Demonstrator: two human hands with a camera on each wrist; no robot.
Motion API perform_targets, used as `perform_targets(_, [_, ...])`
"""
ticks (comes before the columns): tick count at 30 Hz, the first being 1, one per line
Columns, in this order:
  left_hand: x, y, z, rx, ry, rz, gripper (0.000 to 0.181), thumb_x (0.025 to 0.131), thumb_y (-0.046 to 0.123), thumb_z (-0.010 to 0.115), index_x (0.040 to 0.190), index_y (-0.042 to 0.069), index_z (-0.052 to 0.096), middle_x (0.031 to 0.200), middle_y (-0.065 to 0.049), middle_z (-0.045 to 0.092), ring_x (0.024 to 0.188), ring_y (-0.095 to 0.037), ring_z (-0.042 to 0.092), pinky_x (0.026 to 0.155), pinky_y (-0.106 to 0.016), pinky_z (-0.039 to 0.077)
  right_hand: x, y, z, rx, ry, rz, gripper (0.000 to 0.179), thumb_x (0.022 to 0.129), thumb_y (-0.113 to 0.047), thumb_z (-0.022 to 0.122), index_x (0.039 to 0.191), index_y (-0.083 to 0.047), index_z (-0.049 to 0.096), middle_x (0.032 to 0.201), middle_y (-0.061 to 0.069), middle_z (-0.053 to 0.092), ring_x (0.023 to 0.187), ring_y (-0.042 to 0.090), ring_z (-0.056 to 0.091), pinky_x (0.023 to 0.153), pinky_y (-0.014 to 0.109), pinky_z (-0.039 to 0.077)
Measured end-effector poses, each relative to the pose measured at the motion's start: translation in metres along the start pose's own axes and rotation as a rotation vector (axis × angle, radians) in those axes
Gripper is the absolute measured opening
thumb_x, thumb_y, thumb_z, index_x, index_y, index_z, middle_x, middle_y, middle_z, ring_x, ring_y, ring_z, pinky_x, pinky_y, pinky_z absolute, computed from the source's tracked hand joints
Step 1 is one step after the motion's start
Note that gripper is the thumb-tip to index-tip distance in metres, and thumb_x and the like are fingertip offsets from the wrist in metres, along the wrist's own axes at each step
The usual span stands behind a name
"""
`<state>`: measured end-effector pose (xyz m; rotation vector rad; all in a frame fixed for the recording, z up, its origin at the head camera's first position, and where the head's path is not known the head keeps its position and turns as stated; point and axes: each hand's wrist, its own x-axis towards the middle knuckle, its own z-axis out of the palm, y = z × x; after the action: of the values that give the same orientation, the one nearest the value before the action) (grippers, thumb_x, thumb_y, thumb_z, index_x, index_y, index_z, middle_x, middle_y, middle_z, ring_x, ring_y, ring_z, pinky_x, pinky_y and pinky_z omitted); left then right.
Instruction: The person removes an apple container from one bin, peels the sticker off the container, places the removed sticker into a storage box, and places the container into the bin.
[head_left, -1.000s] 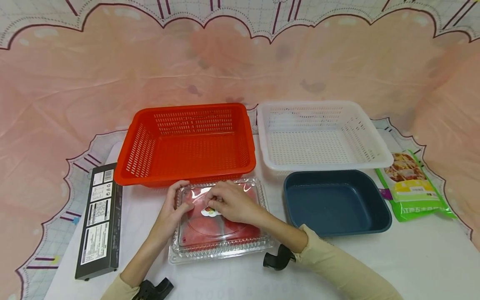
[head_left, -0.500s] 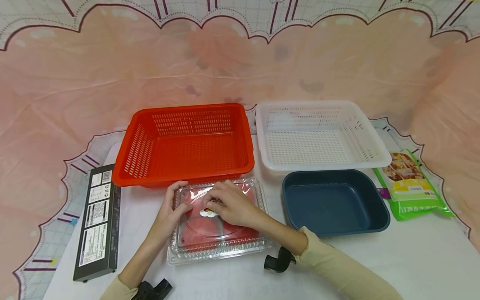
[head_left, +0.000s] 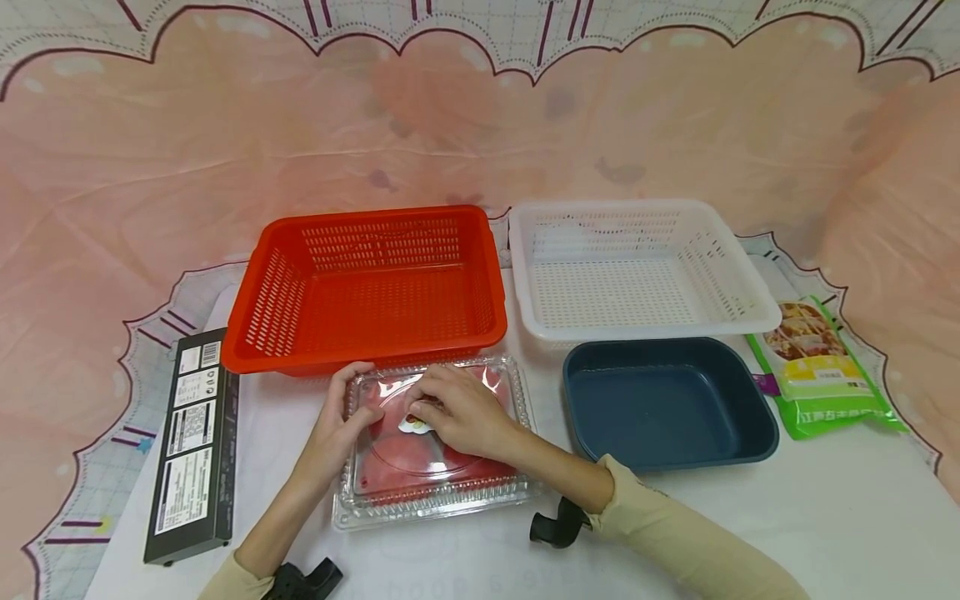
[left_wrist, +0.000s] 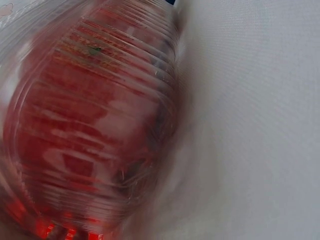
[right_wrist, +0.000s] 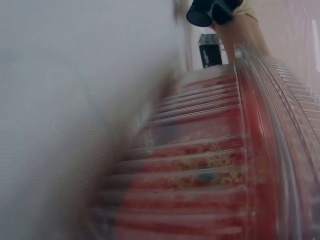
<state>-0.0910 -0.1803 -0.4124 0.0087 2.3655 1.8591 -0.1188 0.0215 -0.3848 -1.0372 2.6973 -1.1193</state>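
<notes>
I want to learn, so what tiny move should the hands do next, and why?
Maybe the right hand could pick gently at the sticker: that hand partly covers it, while the left hand, touching the clear box, might keep things steady.

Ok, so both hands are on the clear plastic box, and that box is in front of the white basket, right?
Not quite: the clear plastic box is in front of the red basket, and the white basket is to the right of that one. The head view shows it. The left hand and right hand are both on the box.
</notes>
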Motion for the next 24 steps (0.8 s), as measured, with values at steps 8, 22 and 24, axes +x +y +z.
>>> perform_targets(8, [0.0001, -0.0008, 0.0003, -0.027, 0.001, 0.02, 0.053, 0.091, 0.004, 0.049, 0.14, 0.011, 0.031, 0.144, -0.009, 0.029, 0.125, -0.024, 0.031, 0.109, -0.047, 0.026, 0.0017, -0.0003, -0.0013, 0.058, -0.011, 0.026, 0.009, 0.093, -0.017, 0.063, 0.095, -0.012, 0.07, 0.092, -0.001, 0.062, 0.084, 0.011, 0.052, 0.076, 0.021, 0.043])
perform_targets(22, [0.0003, 0.0005, 0.0001, -0.003, -0.004, -0.006, 0.053, 0.092, 0.006, 0.049, 0.141, 0.013, 0.03, 0.143, -0.007, 0.03, 0.123, -0.021, 0.034, 0.101, -0.031, 0.035, 0.005, 0.0013, -0.0019, 0.02, -0.033, 0.013, 0.01, 0.095, -0.018, 0.061, 0.098, -0.014, 0.069, 0.092, -0.001, 0.06, 0.082, 0.01, 0.05, 0.073, 0.02, 0.041])
perform_targets(24, [0.0001, 0.0004, 0.0, -0.006, -0.006, -0.008, 0.053, 0.092, 0.006, 0.049, 0.141, 0.013, 0.03, 0.143, -0.007, 0.03, 0.124, -0.021, 0.034, 0.103, -0.034, 0.034, 0.0049, 0.0009, -0.0017, 0.0, -0.034, 0.013, 0.01, 0.095, -0.018, 0.061, 0.099, -0.015, 0.069, 0.094, -0.001, 0.062, 0.085, 0.011, 0.052, 0.075, 0.022, 0.043])
